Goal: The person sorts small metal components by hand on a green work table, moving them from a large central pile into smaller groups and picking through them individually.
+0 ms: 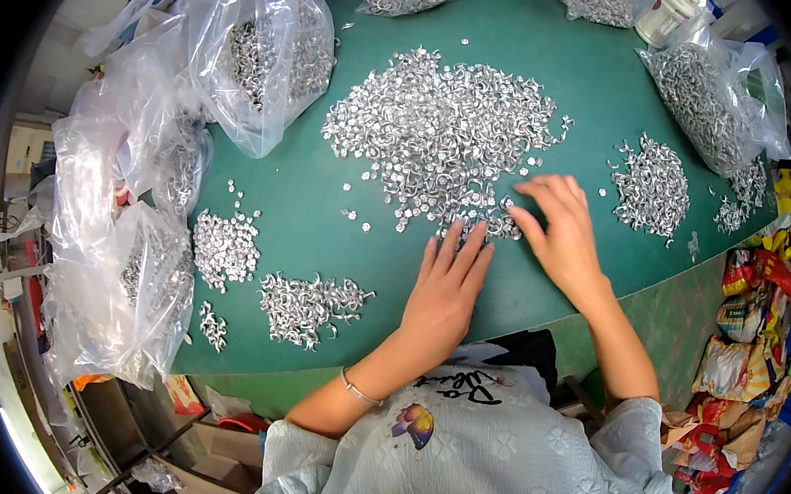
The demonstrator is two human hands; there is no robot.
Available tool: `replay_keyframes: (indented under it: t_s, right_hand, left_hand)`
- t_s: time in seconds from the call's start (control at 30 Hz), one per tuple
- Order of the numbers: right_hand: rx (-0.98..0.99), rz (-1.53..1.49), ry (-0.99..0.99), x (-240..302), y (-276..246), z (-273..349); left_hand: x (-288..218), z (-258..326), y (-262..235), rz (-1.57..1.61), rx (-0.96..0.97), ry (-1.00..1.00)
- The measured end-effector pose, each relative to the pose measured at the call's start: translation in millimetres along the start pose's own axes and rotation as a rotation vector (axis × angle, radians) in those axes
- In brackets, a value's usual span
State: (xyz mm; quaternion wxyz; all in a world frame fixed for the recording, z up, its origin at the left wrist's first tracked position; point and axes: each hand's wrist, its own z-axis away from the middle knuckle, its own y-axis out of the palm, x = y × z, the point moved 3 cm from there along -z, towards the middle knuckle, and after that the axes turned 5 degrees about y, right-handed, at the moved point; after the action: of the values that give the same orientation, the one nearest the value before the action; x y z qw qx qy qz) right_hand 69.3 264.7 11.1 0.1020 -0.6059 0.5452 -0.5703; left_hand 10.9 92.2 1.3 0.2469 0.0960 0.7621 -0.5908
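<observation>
Head view, desk: a matte green desk (522,289) carries loose heaps of small metal parts.
Main heap: a broad heap of small, shiny silver metal pieces, many of them curved (443,121), lies at the middle of the desk, a few strays by its edges.
Left hand: the bare left hand (439,302) reaches the near edge of the main heap, palm down, fingers extended and slightly spread, tips at the pieces.
Right hand: the bare right hand (566,234) is just beside the heap's near right edge, thumb and forefinger apart, the other fingers bent; whether a piece touches the tips is too small to tell.
Left piles: a small pile of roundish silver pieces (225,248), a pile of curved silver pieces (310,310) and a tiny silver cluster (213,327).
Right pile: a small pile of curved silver pieces (653,188), well apart from the main heap.
Bags: a clear plastic bag full of silver parts (704,104) at the far right; more filled clear plastic bags (261,60) along the left.
Clothing: a pale grey-blue patterned top (527,462); a thin bracelet (362,389) on the left wrist.
</observation>
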Motion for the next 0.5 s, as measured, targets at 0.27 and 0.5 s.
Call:
replay_keyframes:
  t_s: [0.27, 0.5]
  right_hand:
    - [0.046, 0.004, 0.081, -14.7, 2.1, -4.0]
    - [0.147, 0.072, 0.013, -4.0, 16.7, -8.2]
  left_hand:
    - [9.4, 18.4, -7.4, 0.120, -0.052, -0.031]
    - [-1.8, 9.1, 4.3, 0.008, -0.002, 0.067]
